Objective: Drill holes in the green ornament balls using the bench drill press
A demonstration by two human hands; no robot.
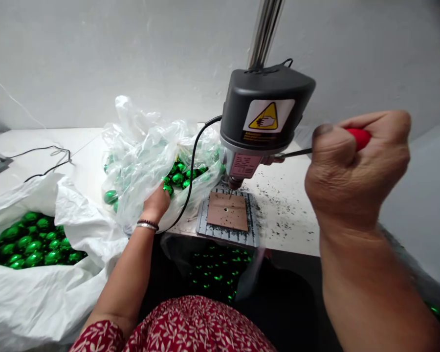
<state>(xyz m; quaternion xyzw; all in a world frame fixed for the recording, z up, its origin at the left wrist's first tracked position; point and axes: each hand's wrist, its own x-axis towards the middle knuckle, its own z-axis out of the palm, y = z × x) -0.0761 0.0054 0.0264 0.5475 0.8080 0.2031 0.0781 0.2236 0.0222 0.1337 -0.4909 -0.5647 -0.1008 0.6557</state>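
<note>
My right hand is closed around the red-knobbed lever of a small bench drill press. My left hand reaches into the mouth of a clear plastic bag, beside shiny green balls. Its fingers are hidden, so whether it holds a ball does not show. Under the chuck and its thin bit, a brown square board with a small hole lies on the grey slotted base. Dark shavings are scattered over the board and base.
At the left, a white sack holds many green balls. More green balls fill a clear bag below the table edge. A black cable curves down in front of the plastic bag. Shavings litter the white table right of the base.
</note>
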